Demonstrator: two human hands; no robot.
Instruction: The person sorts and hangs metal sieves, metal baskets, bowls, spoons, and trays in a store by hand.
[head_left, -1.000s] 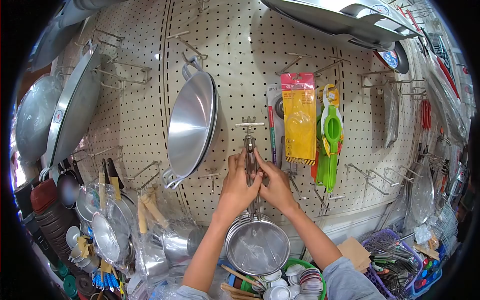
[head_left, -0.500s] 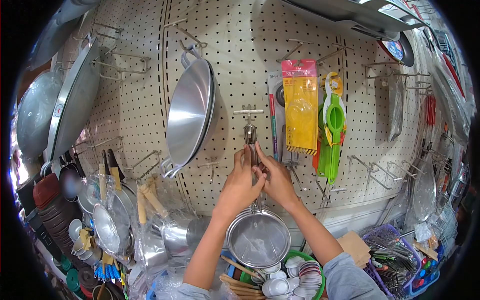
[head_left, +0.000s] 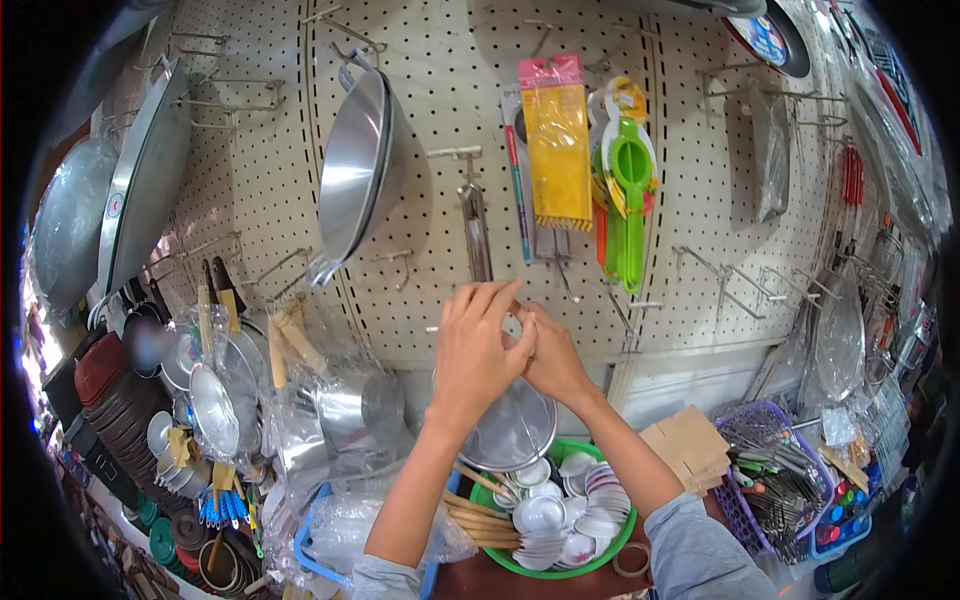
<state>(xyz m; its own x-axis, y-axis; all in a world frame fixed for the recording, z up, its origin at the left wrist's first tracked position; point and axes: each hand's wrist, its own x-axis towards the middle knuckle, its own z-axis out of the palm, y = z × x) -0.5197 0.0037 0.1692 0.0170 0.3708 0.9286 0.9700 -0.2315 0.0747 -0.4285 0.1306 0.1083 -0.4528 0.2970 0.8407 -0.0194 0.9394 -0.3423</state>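
A metal strainer (head_left: 512, 432) with a round mesh bowl hangs by its long handle from a pegboard hook (head_left: 468, 160). My left hand (head_left: 478, 340) is in front of the lower handle, its fingers curled and its thumb reaching toward the other hand. Against it, on the right, is my right hand (head_left: 552, 352), also with bent fingers. The fingertips meet and overlap, so whatever they hold, if anything, is hidden. Both hands cover where the handle joins the bowl.
Two nested metal pans (head_left: 355, 165) hang at left, a yellow package (head_left: 558, 150) and green squeezer (head_left: 630, 180) at right. Below are a green basin (head_left: 575, 572) of white spoons, a purple basket (head_left: 745, 510) of utensils and brown cardboard (head_left: 685, 445).
The view has shifted, with the pegboard items appearing higher. My hands have moved down along the strainer's handle to just above its bowl, and their fingers are now bent closer together.
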